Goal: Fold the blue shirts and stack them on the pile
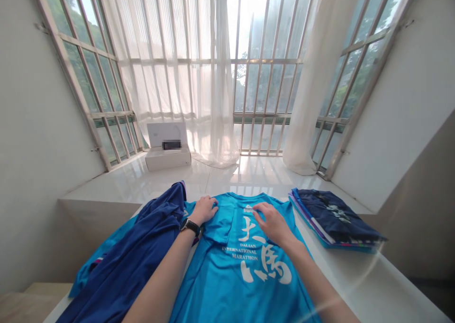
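Note:
A bright blue T-shirt (227, 290) lies spread out in front of me, neckline at the far end, with white characters and the words "Dalian International Marathon". Its left sleeve is folded inward over the body. My left hand (205, 210), with a black watch on the wrist, rests on that side near the shoulder, fingers extended and loosely curved. Over the upper print hovers or rests my right hand (272, 222), thumb and fingers apart with nothing visible between them; whether it touches the fabric I cannot tell.
To the left lies a heap of navy and blue clothes (142, 247). A stack of folded garments (334, 216) sits at the right on the white surface (384, 285). Farther back, a white box (168, 158) stands on the sill, before sheer curtains (170, 76) and barred windows.

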`<state>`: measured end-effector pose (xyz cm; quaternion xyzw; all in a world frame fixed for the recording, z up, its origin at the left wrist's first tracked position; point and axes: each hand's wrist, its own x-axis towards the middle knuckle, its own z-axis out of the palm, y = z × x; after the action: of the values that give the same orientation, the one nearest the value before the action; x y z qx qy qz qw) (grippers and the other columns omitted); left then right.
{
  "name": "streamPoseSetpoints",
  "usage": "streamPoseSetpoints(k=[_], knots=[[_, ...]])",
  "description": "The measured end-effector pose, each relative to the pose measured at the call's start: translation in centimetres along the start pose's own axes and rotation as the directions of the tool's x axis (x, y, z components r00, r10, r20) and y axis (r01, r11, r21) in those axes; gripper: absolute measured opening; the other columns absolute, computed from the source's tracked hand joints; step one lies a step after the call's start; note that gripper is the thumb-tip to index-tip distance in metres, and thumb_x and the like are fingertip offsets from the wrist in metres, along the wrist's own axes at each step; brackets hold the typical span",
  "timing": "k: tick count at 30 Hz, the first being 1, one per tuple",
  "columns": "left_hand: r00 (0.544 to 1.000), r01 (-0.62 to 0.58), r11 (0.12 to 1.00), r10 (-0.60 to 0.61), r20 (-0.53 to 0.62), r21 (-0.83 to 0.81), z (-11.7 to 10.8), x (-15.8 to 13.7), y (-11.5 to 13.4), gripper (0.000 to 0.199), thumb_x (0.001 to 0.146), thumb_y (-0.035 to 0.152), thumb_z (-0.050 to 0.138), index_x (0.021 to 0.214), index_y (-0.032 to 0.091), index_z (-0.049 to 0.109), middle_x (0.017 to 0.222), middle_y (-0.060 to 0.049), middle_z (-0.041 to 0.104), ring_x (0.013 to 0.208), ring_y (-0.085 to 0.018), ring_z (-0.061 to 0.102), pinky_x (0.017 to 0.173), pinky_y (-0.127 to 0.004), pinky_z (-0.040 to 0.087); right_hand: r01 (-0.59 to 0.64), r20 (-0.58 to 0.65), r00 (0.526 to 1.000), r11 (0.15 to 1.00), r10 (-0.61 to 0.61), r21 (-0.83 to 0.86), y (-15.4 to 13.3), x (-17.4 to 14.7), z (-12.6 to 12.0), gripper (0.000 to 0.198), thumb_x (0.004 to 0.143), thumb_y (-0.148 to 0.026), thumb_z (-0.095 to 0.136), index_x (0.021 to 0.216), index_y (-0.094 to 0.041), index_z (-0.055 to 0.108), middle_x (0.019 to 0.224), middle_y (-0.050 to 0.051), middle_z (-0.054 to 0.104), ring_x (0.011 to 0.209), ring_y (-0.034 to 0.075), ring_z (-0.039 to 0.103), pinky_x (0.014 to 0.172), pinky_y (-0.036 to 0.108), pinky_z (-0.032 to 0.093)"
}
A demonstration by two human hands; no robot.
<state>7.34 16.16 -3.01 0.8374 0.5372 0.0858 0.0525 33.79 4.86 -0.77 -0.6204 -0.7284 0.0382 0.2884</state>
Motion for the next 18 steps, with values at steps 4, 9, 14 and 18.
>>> streamPoseSetpoints(k=[4,9,14,18], knots=[[0.999,0.02,1.0,-0.021,-0.027,-0.019,0.6,0.1,-0.3,0.03,0.093,0.037,0.054,0.115,0.023,0.068,0.113,-0.011,0.068,0.114,-0.029,0.06,0.097,-0.038,0.047,-0.006,0.135,0.991,1.0,0.01,-0.028,-4.1,4.0,3.0,0.029,0.095,-0.034,0.05,0.114,-0.023,0.068,0.114,0.008,0.072,0.107,0.023,0.065,0.088,0.032,0.05],[0.999,0.032,0.999,-0.032,-0.041,-0.021,0.7,0.2,-0.2,0.025,0.093,0.036,0.053,0.107,0.02,0.069,0.108,-0.012,0.069,0.112,-0.029,0.059,0.095,-0.038,0.047,-0.054,0.191,0.98,0.998,0.062,-0.045,-5.3,5.9,7.5,0.037,0.093,-0.032,0.053,0.127,-0.019,0.062,0.125,0.013,0.067,0.115,0.025,0.061,0.094,0.034,0.046],[0.998,0.05,0.999,-0.05,-0.041,-0.016,0.3,-0.2,-0.2,0.026,0.092,0.037,0.055,0.106,0.019,0.068,0.109,-0.014,0.067,0.11,-0.031,0.06,0.093,-0.041,0.047,-0.103,0.179,0.978,0.994,0.105,-0.023,-3.8,5.6,9.2,0.026,0.087,-0.031,0.061,0.109,-0.02,0.069,0.114,0.013,0.068,0.108,0.028,0.06,0.094,0.038,0.044],[0.999,0.037,0.999,-0.037,-0.038,-0.018,-0.1,-0.6,0.0,0.026,0.091,0.036,0.057,0.11,0.021,0.067,0.114,-0.013,0.065,0.111,-0.032,0.059,0.093,-0.043,0.047,-0.128,0.132,0.984,0.989,0.116,0.08,-2.8,5.8,9.4,0.015,0.084,-0.031,0.059,0.089,-0.02,0.067,0.1,0.011,0.068,0.098,0.026,0.061,0.09,0.039,0.045]])
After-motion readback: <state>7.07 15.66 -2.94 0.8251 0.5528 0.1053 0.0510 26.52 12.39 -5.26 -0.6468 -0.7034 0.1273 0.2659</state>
